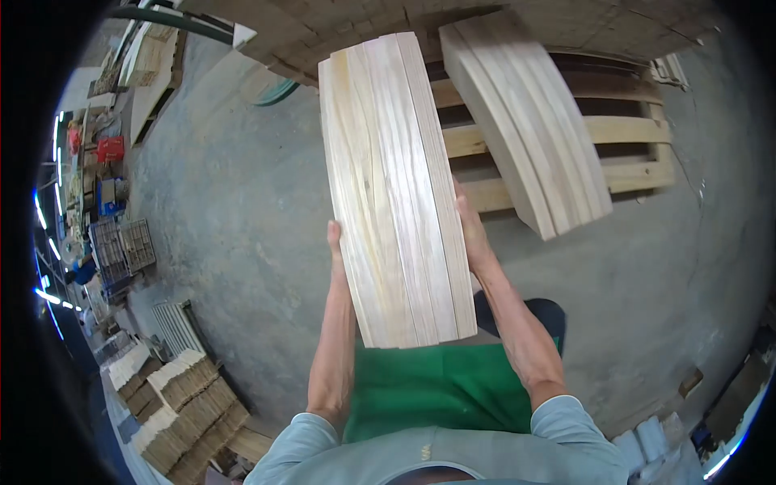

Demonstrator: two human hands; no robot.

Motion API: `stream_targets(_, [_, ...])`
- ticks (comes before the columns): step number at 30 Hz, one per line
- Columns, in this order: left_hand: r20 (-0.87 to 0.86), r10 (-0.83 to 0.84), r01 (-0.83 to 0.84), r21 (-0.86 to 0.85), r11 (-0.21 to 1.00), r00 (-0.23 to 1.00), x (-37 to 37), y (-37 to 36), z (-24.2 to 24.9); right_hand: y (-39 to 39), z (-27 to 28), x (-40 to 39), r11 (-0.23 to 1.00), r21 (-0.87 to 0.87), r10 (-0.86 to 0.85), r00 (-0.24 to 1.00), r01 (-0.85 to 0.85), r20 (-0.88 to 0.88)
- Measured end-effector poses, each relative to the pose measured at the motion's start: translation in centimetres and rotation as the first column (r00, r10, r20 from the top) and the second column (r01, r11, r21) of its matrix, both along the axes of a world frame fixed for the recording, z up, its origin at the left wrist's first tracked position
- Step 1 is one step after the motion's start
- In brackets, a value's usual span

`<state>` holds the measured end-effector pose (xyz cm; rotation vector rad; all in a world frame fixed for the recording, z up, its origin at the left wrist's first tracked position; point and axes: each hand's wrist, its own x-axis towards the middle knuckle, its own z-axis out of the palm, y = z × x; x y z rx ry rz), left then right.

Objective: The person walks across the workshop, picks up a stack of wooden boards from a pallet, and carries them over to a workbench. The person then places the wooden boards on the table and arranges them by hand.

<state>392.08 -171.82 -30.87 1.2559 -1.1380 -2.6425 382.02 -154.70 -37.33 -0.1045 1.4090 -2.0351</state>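
A bundle of pale wooden boards (392,194), laid side by side with the grain running lengthwise, is held up in front of my body. My left hand (335,238) grips its left side, the thumb showing along the edge. On the opposite side my right hand (471,226) is closed on the bundle, its fingers mostly hidden behind the wood. To the right, a second stack of similar boards (533,129) rests on a wooden pallet (630,129).
A large wooden stack or wall (339,20) stands at the far edge. Piles of cut wood (190,404) sit at lower left, near metal racks (121,246) and a red crate (111,149). Grey concrete floor (234,186) surrounds me. A green apron (444,388) covers my lap.
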Motion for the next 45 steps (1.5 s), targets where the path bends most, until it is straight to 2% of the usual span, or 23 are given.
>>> stream_targets(3, [0.009, -0.069, 0.069, 0.019, 0.997, 0.998, 2.2, 1.9, 9.0, 3.1, 9.3, 2.4, 1.000, 0.025, -0.011, 1.000, 0.012, -0.025])
stream_targets(7, [-0.013, -0.214, 0.213, -0.023, 0.977, 0.977, 3.5, 5.7, 20.7, 7.9, 21.1, 5.1, 0.996, -0.033, -0.086, 0.995, 0.085, -0.043])
stream_targets(10, [-0.066, -0.341, 0.342, 0.004, 0.940, 0.938, 3.3, 8.8, 26.9, 12.4, 29.7, 6.8, 0.982, -0.019, -0.186, 0.982, 0.185, -0.031])
stream_targets(13, [-0.151, -0.460, 0.464, -0.008, 0.886, 0.875, 1.5, 13.4, 32.3, 17.5, 35.1, 7.9, 0.959, -0.030, -0.282, 0.957, 0.281, -0.069])
stream_targets(16, [-0.135, -0.569, 0.575, 0.008, 0.818, 0.811, 0.6, 19.8, 36.8, 24.4, 40.1, 9.3, 0.919, -0.078, -0.388, 0.922, 0.387, 0.003])
stream_targets(19, [-0.151, -0.670, 0.679, 0.012, 0.734, 0.727, -1.5, 27.6, 38.2, 32.8, 42.3, 9.8, 0.862, -0.078, -0.502, 0.865, 0.501, 0.015])
stream_targets(22, [-0.224, -0.735, 0.759, 0.037, 0.650, 0.640, -3.6, 36.9, 38.9, 42.0, 45.2, 10.1, 0.781, 0.048, -0.623, 0.782, 0.623, -0.028])
stream_targets(25, [-0.261, -0.786, 0.821, 0.048, 0.569, 0.560, -5.1, 47.8, 41.2, 52.6, 44.5, 10.1, 0.727, 0.015, -0.686, 0.727, 0.687, -0.022])
stream_targets(27, [-0.264, -0.803, 0.843, 0.104, 0.527, 0.535, -5.8, 54.3, 41.6, 59.4, 44.6, 10.9, 0.691, -0.009, -0.721, 0.690, 0.723, 0.064])
stream_targets(29, [-0.226, -0.842, 0.872, 0.101, 0.479, 0.489, -6.5, 60.5, 44.0, 64.9, 46.4, 11.2, 0.654, -0.047, -0.739, 0.650, 0.755, 0.178])
stream_targets(32, [-0.212, -0.868, 0.893, 0.075, 0.444, 0.449, -8.6, 69.0, 43.7, 71.6, 50.6, 10.2, 0.638, -0.032, -0.768, 0.638, 0.770, 0.057])
stream_targets(33, [-0.219, -0.876, 0.901, 0.030, 0.433, 0.429, -9.5, 71.8, 44.8, 73.2, 50.9, 10.0, 0.586, -0.088, -0.798, 0.592, 0.806, 0.112])
stream_targets(34, [-0.221, -0.888, 0.909, -0.016, 0.417, 0.404, -10.6, 74.5, 45.2, 74.8, 52.1, 9.4, 0.560, -0.108, -0.811, 0.570, 0.821, 0.129])
stream_targets(37, [-0.208, -0.933, 0.955, 0.088, 0.282, 0.295, -15.0, 82.4, 43.4, 80.4, 54.5, 6.6, 0.467, -0.138, -0.856, 0.486, 0.873, 0.175])
stream_targets(40, [-0.246, -0.933, 0.963, 0.005, 0.269, 0.262, -20.3, 91.9, 40.5, 88.2, 53.9, 1.8, 0.406, -0.111, -0.900, 0.418, 0.907, 0.126])
stream_targets(41, [-0.251, -0.940, 0.972, 0.082, 0.219, 0.233, -22.2, 94.9, 41.0, 90.9, 53.8, 0.2, 0.383, -0.092, -0.914, 0.391, 0.919, 0.108])
stream_targets(43, [-0.356, -0.917, 0.984, 0.074, 0.164, 0.179, -26.6, 101.2, 43.0, 96.7, 53.7, -3.2, 0.345, -0.070, -0.935, 0.349, 0.936, 0.055])
stream_targets(45, [-0.364, -0.918, 0.987, 0.071, 0.141, 0.157, -29.4, 105.8, 43.6, 101.3, 53.9, -6.4, 0.306, -0.039, -0.951, 0.307, 0.951, 0.039])
